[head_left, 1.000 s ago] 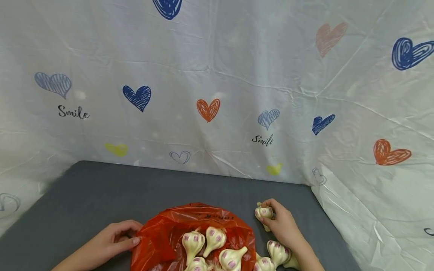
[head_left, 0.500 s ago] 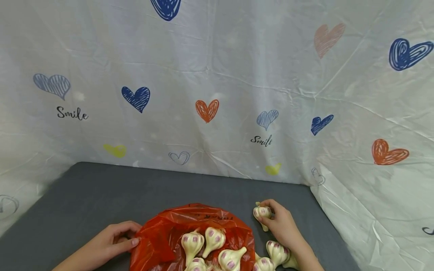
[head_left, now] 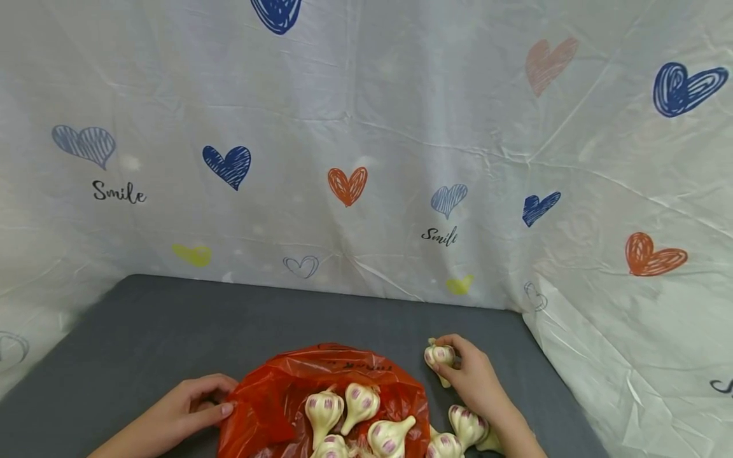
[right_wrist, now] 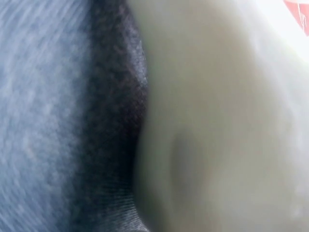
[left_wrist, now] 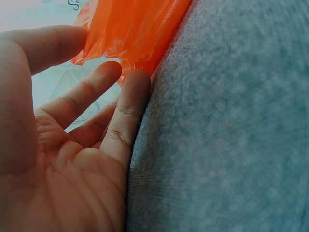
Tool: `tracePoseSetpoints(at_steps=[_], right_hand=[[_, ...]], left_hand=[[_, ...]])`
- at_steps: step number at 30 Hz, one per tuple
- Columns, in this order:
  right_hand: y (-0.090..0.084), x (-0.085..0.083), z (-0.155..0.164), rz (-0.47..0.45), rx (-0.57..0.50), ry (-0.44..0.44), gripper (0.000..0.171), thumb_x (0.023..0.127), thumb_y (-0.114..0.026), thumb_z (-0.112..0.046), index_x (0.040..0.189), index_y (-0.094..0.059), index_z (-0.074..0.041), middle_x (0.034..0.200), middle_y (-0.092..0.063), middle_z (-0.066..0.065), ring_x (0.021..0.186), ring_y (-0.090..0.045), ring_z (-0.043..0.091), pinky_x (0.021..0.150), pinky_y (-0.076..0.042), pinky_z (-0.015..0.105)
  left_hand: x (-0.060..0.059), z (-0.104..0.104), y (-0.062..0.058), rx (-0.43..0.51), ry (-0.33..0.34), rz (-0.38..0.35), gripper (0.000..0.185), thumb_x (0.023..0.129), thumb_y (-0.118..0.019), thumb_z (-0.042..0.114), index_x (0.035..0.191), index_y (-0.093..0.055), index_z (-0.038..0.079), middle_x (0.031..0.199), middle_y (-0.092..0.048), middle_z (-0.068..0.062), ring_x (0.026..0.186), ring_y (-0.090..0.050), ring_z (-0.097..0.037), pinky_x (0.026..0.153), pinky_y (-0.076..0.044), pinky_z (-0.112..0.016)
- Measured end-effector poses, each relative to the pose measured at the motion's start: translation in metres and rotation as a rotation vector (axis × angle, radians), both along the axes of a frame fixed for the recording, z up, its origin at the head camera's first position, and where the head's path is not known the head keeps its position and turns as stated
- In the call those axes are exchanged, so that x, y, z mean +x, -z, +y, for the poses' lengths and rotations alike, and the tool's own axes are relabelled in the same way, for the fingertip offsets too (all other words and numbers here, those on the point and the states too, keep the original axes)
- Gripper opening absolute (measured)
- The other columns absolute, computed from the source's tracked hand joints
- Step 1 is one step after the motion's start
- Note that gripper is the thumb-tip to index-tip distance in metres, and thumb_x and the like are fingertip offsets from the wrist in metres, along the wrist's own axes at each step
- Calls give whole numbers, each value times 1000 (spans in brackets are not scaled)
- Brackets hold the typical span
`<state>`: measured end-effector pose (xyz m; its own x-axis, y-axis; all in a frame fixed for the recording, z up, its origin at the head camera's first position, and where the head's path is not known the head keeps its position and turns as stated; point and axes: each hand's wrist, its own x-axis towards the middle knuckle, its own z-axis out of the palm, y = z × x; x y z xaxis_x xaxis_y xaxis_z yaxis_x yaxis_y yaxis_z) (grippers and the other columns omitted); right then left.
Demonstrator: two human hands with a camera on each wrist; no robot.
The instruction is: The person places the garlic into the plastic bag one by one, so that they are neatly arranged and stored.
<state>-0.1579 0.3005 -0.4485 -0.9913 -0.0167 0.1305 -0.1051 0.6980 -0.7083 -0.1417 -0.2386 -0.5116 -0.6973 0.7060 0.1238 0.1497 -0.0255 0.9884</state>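
A red plastic bag (head_left: pixel 252 416) lies on the table with its mouth spread, and several garlic bulbs (head_left: pixel 324 410) show inside. My left hand (head_left: pixel 191 407) is at the bag's left edge; in the left wrist view its thumb and fingertips touch the plastic, spaced apart and fairly straight. Right of the bag, my right hand (head_left: pixel 475 375) pinches one garlic bulb (head_left: pixel 439 355) between thumb and fingers, its stem pointing down toward me. The right wrist view is mostly filled by a blurred pale rounded shape (right_wrist: pixel 217 121), very close to the camera.
More garlic bulbs (head_left: pixel 468 425) lie beside the bag's right side, under my right wrist. The dark grey table (head_left: pixel 258 318) ends at a white sheet (head_left: pixel 389 127) printed with hearts, which hangs behind it and along both sides.
The head view has shifted very slightly. Both hands, the bag and the pinched garlic bulb stay nearly where they were.
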Motion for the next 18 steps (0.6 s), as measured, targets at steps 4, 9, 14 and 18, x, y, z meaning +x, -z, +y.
tracePoseSetpoints(at_steps=[4,9,14,18], right_hand=[[0,-1,-1,-12,-4,3,34,95,-86,-6,126,-75,-17,136,-71,4,132,-65,32,90,-63,37],[-4,-1,-2,-13,-12,-1,34,97,-85,-8,129,-75,-15,138,-70,4,134,-65,33,92,-63,38],[-9,1,-5,-25,-31,8,35,98,-84,-11,131,-74,-15,140,-69,5,125,-69,32,86,-63,36],[-11,3,-6,-30,-57,19,36,98,-85,-11,132,-73,-17,141,-69,7,114,-74,29,80,-62,33]], left_hand=[[0,0,0,4,-3,7,33,116,-44,-3,143,-63,-4,129,-74,-9,108,-73,-23,90,-62,-33],[0,-1,0,-12,-10,-1,33,116,-44,-2,143,-63,-4,131,-73,-7,108,-73,-23,90,-62,-32],[0,-1,-1,-17,-13,-11,33,116,-44,-1,143,-64,-3,132,-73,-7,108,-73,-24,91,-62,-33],[0,0,-1,-10,-6,0,33,116,-44,-1,143,-64,-2,132,-73,-8,108,-73,-25,91,-62,-33]])
